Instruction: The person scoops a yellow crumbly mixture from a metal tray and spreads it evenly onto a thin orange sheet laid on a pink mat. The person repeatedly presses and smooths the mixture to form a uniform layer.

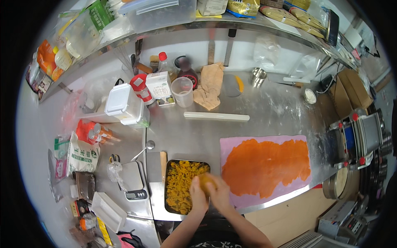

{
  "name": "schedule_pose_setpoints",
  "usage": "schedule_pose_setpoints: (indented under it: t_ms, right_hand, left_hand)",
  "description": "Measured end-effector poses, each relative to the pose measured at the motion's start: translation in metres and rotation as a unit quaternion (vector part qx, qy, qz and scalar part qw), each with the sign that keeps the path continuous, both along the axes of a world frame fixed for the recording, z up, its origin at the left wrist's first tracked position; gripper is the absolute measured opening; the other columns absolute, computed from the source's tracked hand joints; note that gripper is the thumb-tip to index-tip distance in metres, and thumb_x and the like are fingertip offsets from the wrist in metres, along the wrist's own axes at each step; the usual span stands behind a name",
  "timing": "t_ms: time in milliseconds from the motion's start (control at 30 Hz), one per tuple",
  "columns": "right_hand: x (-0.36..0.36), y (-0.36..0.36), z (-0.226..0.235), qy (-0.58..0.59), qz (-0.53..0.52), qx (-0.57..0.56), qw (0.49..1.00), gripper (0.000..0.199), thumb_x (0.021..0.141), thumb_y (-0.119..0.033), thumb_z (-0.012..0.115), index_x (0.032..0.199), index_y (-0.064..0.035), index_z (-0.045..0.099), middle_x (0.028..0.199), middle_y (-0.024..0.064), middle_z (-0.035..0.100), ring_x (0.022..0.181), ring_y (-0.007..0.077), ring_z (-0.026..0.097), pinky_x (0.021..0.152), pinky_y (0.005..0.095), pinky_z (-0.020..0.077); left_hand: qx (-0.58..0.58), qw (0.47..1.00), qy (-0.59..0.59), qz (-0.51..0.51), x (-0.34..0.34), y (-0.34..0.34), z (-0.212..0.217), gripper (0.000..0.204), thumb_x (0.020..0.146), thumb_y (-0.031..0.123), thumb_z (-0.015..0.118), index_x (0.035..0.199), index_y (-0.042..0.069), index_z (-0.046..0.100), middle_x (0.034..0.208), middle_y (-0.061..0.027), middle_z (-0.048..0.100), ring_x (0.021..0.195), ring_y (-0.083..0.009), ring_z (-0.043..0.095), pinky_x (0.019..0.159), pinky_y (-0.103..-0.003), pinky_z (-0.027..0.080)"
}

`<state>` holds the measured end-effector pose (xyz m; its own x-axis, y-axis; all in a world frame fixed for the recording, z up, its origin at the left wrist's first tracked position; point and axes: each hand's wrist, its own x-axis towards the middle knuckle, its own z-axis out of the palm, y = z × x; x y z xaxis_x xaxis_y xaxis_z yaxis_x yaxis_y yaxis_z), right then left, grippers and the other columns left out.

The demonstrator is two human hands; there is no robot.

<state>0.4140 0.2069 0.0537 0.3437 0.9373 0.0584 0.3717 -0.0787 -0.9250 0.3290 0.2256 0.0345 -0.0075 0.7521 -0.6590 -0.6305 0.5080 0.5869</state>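
Note:
Both of my hands meet over the right edge of a dark rectangular tray (166,197). Yellow crumbly filling (178,186) covers most of its bottom. My left hand (198,197) and my right hand (220,193) close round a rounded yellow-brown lump (206,182), which looks like the same filling pressed together. Motion blurs the fingers a little. Right of my hands lies a flat purple dough sheet (233,142), with an orange layer (264,167) of uneven outline over most of it. A wooden handle (163,163) lies against the tray's left side.
A pale bar (216,116) lies behind the tray. Left are a digital scale (134,182), a spoon (150,144) and a white tub (108,211). Bottles, a carton (160,89), a plastic cup (182,91) and a cloth (210,87) line the back. A roller machine (357,140) stands right.

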Motion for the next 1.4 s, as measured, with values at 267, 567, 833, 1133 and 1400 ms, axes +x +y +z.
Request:
schedule_pose_setpoints:
  t_ms: [267, 567, 833, 1133, 1400]
  right_hand:
    - [0.156, 0.005, -0.027, 0.102, 0.107, -0.144, 0.978, 0.038, 0.098, -0.020, 0.059, 0.131, -0.0018, 0.057, 0.118, 0.0148, 0.063, 0.111, 0.0236, 0.061, 0.095, 0.0342, 0.0483]
    - [0.186, 0.023, -0.006, -0.208, 0.377, -0.174, 0.885, 0.091, 0.072, -0.030, 0.085, 0.147, -0.0070, 0.038, 0.139, 0.0168, 0.044, 0.121, 0.0385, 0.055, 0.089, 0.0459, 0.0559]
    - [0.181, 0.023, -0.040, -0.287, 0.378, -0.104, 0.874, 0.085, 0.069, -0.029, 0.086, 0.139, -0.0039, 0.043, 0.129, 0.0163, 0.049, 0.113, 0.0390, 0.058, 0.084, 0.0467, 0.0560]
    - [0.199, 0.028, -0.052, -0.428, 0.384, -0.010, 0.818, 0.083, 0.064, -0.024, 0.085, 0.135, 0.0002, 0.048, 0.107, 0.0117, 0.051, 0.096, 0.0269, 0.063, 0.066, 0.0323, 0.0595]
    - [0.210, 0.016, -0.035, -0.423, 0.345, -0.023, 0.837, 0.070, 0.075, -0.019, 0.075, 0.137, 0.0017, 0.050, 0.130, 0.0157, 0.053, 0.107, 0.0316, 0.057, 0.091, 0.0421, 0.0518]
  left_hand:
    - [0.115, 0.980, -0.096, -0.134, 0.095, -0.032, -0.029, 0.063, 0.091, 0.000, 0.058, 0.149, 0.000, 0.033, 0.144, -0.0116, 0.045, 0.136, -0.0236, 0.044, 0.113, -0.037, 0.035]
    - [0.133, 0.939, 0.228, -0.221, 0.106, -0.039, -0.048, 0.060, 0.088, 0.012, 0.075, 0.140, -0.001, 0.048, 0.134, -0.0146, 0.057, 0.123, -0.0290, 0.058, 0.102, -0.037, 0.047]
    - [0.165, 0.847, 0.429, -0.266, 0.086, -0.043, -0.051, 0.078, 0.073, 0.016, 0.087, 0.139, -0.005, 0.051, 0.120, -0.0174, 0.057, 0.117, -0.0323, 0.060, 0.097, -0.040, 0.052]
    - [0.446, 0.630, 0.533, -0.345, 0.097, -0.005, -0.027, 0.085, 0.067, 0.013, 0.084, 0.141, -0.004, 0.047, 0.152, -0.0207, 0.041, 0.138, -0.0392, 0.043, 0.113, -0.045, 0.040]
    - [0.458, 0.555, 0.600, -0.350, 0.110, -0.012, -0.050, 0.065, 0.085, 0.009, 0.064, 0.145, -0.004, 0.044, 0.152, -0.0192, 0.045, 0.142, -0.0342, 0.042, 0.118, -0.046, 0.033]
